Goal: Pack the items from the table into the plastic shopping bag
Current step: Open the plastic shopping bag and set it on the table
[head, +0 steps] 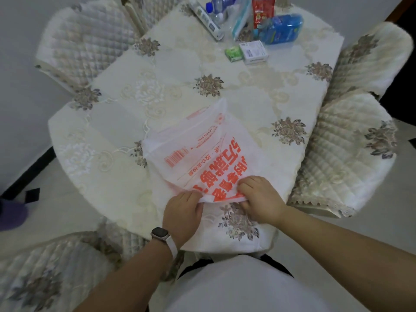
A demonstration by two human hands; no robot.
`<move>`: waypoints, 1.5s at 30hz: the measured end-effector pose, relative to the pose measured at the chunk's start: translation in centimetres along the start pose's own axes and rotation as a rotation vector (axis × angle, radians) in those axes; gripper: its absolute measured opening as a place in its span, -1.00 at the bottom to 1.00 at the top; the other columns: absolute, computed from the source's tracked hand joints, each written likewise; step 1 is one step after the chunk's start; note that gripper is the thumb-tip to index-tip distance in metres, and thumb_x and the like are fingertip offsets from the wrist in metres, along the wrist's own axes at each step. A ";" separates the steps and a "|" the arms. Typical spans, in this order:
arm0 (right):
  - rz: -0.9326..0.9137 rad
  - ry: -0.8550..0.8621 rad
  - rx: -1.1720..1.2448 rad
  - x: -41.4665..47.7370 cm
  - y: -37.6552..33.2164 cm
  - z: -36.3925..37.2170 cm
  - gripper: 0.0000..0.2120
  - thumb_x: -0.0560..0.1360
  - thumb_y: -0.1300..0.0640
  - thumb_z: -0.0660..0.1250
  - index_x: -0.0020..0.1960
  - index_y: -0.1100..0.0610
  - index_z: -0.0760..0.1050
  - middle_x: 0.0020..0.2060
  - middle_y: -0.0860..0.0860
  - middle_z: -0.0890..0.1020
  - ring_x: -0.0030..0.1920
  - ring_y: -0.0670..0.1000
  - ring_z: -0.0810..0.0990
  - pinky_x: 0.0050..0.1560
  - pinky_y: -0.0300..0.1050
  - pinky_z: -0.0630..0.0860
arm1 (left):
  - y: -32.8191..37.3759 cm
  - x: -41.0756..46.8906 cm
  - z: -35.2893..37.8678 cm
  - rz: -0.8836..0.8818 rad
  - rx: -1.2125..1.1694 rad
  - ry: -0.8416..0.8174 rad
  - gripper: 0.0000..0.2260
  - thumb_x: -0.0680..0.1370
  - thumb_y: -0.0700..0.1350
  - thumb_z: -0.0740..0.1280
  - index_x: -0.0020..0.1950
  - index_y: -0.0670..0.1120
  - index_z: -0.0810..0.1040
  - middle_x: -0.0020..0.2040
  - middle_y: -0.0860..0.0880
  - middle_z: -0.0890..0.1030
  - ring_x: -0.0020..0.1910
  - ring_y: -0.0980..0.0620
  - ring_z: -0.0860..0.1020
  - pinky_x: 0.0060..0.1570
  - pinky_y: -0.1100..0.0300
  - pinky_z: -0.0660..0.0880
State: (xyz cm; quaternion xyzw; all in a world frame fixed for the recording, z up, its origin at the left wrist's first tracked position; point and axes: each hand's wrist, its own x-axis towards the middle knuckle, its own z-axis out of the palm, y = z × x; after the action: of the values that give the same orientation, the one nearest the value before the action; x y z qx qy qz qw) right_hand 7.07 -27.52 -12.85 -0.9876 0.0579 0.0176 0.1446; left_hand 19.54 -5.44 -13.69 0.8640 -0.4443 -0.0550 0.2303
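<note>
Head view. Nearest the wearer are the left hand (182,211), with a pale-strapped wristwatch (160,234) on its wrist, and the right hand (258,198), side by side at the near table edge. Both have fingers curled onto the near hem of the thin white plastic shopping bag with orange-red print (202,154). The left pinches the film at the hem's left end, the right at its right end. Whether the two layers have parted between them I cannot tell.

The bag lies flat, stretching away from the hands over the cream embroidered tablecloth (157,91). Nothing shows inside it.

Well beyond the hands, on the far side of the cloth, the items sit in a loose cluster:
- small green box (233,54), with a small white carton (254,52) just beside it on the right;
- behind these, a long white tube carton (206,19), a clear water bottle with blue cap (221,5), a teal-and-white soft pack (242,19), a red sachet pack (262,10) and a blue film-wrapped pack (282,29).

Quilted chair covers (85,41) ring the table.

Judgement: the step in hand is opening the bag's mouth. Packing has not begun, since every item is on the cloth. The next move calls for separating the clinging layers, then one hand holding the mouth wide while the other makes a long reach forward, or the bag being slid toward the cluster first.
</note>
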 end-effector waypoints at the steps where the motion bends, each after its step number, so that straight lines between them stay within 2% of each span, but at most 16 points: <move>1: 0.006 0.031 0.039 0.5 -0.2 -0.9 -0.80 0.41 0.07 0.24 -0.10 0.17 0.54 -0.11 0.07 0.62 -0.10 0.13 0.57 -0.04 0.01 0.52 | 0.4 0.5 -0.8 -0.013 -0.010 0.044 -0.79 0.52 -0.09 0.24 -0.03 -0.14 0.64 -0.09 -0.08 0.70 -0.17 -0.10 0.65 -0.20 0.09 0.57; 4: 0.053 0.117 0.129 2.0 -1.3 -4.0 -0.77 0.45 0.07 0.16 -0.09 0.19 0.51 -0.24 0.07 0.58 -0.29 0.14 0.53 -0.33 -0.04 0.45 | 1.8 2.7 -3.7 -0.071 -0.044 0.172 -0.81 0.54 -0.11 0.29 0.05 -0.14 0.64 -0.12 -0.09 0.69 -0.21 -0.11 0.64 -0.26 0.11 0.56; 6: 0.085 0.193 0.169 2.6 -1.9 -6.1 -0.77 0.46 0.07 0.18 -0.04 0.17 0.52 -0.25 0.07 0.59 -0.31 0.13 0.54 -0.37 -0.11 0.36 | 2.9 4.4 -5.8 -0.070 -0.046 0.248 -0.76 0.55 -0.08 0.26 0.08 -0.16 0.63 -0.10 -0.11 0.69 -0.18 -0.11 0.64 -0.22 0.14 0.55; 10: 0.200 0.293 0.274 4.1 -2.4 -9.9 -0.75 0.50 0.09 0.26 0.13 0.16 0.51 -0.06 0.06 0.61 -0.10 0.10 0.54 -0.21 -0.13 0.32 | 5.3 8.0 -9.9 -0.088 -0.138 0.365 -0.81 0.56 -0.12 0.28 0.08 -0.17 0.60 -0.07 -0.10 0.67 -0.11 -0.10 0.62 -0.13 0.31 0.39; 13: 0.230 0.405 0.335 5.2 -2.6 -12.6 -0.63 0.43 0.01 0.24 0.18 0.15 0.47 0.01 0.05 0.56 -0.03 0.06 0.49 -0.13 -0.13 0.34 | 6.9 10.4 -13.1 -0.047 -0.270 0.374 -0.85 0.58 -0.12 0.25 0.06 -0.13 0.56 -0.12 -0.02 0.61 -0.15 0.03 0.53 -0.22 0.37 0.29; 16: 0.239 0.490 0.277 6.1 -1.8 -14.7 -0.56 0.37 0.05 0.33 0.22 0.17 0.47 0.11 0.08 0.53 0.09 0.08 0.46 0.05 -0.10 0.37 | 8.3 12.2 -16.1 -0.058 -0.460 0.381 -0.93 0.59 -0.17 0.28 0.00 -0.03 0.54 -0.19 0.06 0.59 -0.23 0.10 0.52 -0.27 0.32 0.40; 19: 0.264 0.499 0.193 6.7 -0.7 -16.0 -0.65 0.41 0.17 0.40 0.18 0.19 0.54 0.20 0.10 0.53 0.20 0.11 0.47 0.19 -0.01 0.40 | 8.7 13.4 -18.3 -0.096 -0.574 0.398 -0.89 0.59 -0.21 0.30 -0.03 0.00 0.54 -0.20 0.06 0.60 -0.23 0.13 0.55 -0.27 0.29 0.43; 21: 0.267 0.470 0.207 6.7 -0.6 -16.9 -0.77 0.46 0.20 0.33 0.11 0.16 0.56 0.11 0.07 0.58 0.13 0.13 0.52 0.09 -0.04 0.43 | 8.4 13.8 -19.3 -0.108 -0.578 0.410 -0.89 0.59 -0.20 0.30 -0.05 0.01 0.52 -0.19 0.07 0.59 -0.22 0.17 0.54 -0.28 0.34 0.42; 24: 0.342 0.405 0.329 6.4 -0.9 -18.6 -0.86 0.51 0.17 0.22 0.05 0.03 0.46 -0.19 -0.03 0.61 -0.16 0.09 0.56 -0.17 0.00 0.49 | 6.8 13.9 -20.2 -0.118 -0.539 0.416 -0.92 0.59 -0.16 0.30 -0.03 0.03 0.53 -0.17 0.12 0.59 -0.19 0.22 0.54 -0.30 0.38 0.41; 27: 0.343 0.474 0.340 6.3 -1.1 -20.2 -0.80 0.50 0.23 0.23 0.06 0.00 0.44 -0.26 -0.03 0.60 -0.24 0.11 0.56 -0.19 0.08 0.52 | 5.0 13.9 -21.0 -0.118 -0.472 0.417 -0.91 0.57 -0.13 0.30 -0.04 0.06 0.53 -0.16 0.20 0.59 -0.17 0.33 0.52 -0.30 0.47 0.37; 32: 0.360 0.440 0.264 6.9 -0.9 -22.4 -0.79 0.53 0.20 0.22 0.12 0.01 0.48 -0.31 -0.07 0.54 -0.36 0.07 0.50 -0.23 0.03 0.54 | 3.0 13.7 -21.4 -0.111 -0.369 0.247 -0.82 0.56 -0.15 0.34 -0.08 0.16 0.52 -0.15 0.14 0.61 -0.17 0.21 0.54 -0.28 0.40 0.37; 34: 0.379 0.354 0.275 7.2 -0.7 -22.8 -0.81 0.54 0.17 0.23 0.11 -0.01 0.49 -0.35 -0.12 0.52 -0.38 0.00 0.48 -0.26 0.02 0.55 | 2.6 13.7 -21.2 -0.113 -0.299 0.114 -0.81 0.49 0.00 0.40 0.08 0.16 0.53 -0.03 0.13 0.58 -0.07 0.13 0.53 -0.11 0.27 0.39; 37: 0.376 0.258 0.262 7.5 -0.7 -22.6 -0.85 0.53 0.15 0.23 0.04 -0.03 0.50 -0.33 -0.12 0.57 -0.32 0.00 0.51 -0.28 -0.05 0.50 | 3.4 14.1 -20.4 0.059 -0.083 0.021 -0.35 0.36 0.28 0.28 0.39 0.01 0.45 0.20 0.01 0.52 0.17 0.02 0.49 0.18 0.06 0.44; 40: 0.357 0.222 0.250 7.7 -0.8 -21.8 -0.86 0.51 0.15 0.24 0.02 0.00 0.52 -0.32 -0.10 0.57 -0.30 -0.02 0.51 -0.27 -0.07 0.44 | 6.0 15.7 -18.8 0.185 0.045 -0.055 -0.27 0.42 0.35 0.22 0.50 0.02 0.32 0.37 -0.01 0.46 0.33 -0.04 0.44 0.30 -0.02 0.40; 42: 0.345 0.203 0.240 7.8 -0.9 -21.3 -0.86 0.51 0.14 0.24 0.02 0.02 0.53 -0.30 -0.09 0.58 -0.29 -0.04 0.51 -0.26 -0.07 0.44 | 8.1 17.3 -17.2 0.167 0.101 -0.202 -0.33 0.49 0.32 0.25 0.54 0.09 0.23 0.36 0.05 0.47 0.30 -0.01 0.46 0.23 0.02 0.44; 45: 0.317 0.195 0.258 7.8 -0.6 -20.5 -0.89 0.49 0.09 0.27 -0.01 -0.02 0.52 -0.26 -0.09 0.58 -0.26 -0.05 0.52 -0.23 -0.02 0.49 | 9.7 19.2 -14.3 0.188 0.180 -0.270 -0.66 0.59 0.18 0.24 0.31 0.08 0.44 0.06 0.04 0.59 0.01 -0.05 0.56 -0.15 0.09 0.45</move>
State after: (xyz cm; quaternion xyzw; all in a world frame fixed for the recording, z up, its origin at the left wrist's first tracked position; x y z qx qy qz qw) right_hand 15.25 -33.73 6.51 -0.9365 0.2278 -0.0629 0.2591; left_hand 28.13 -20.48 5.40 0.8205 -0.5532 -0.1088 0.0944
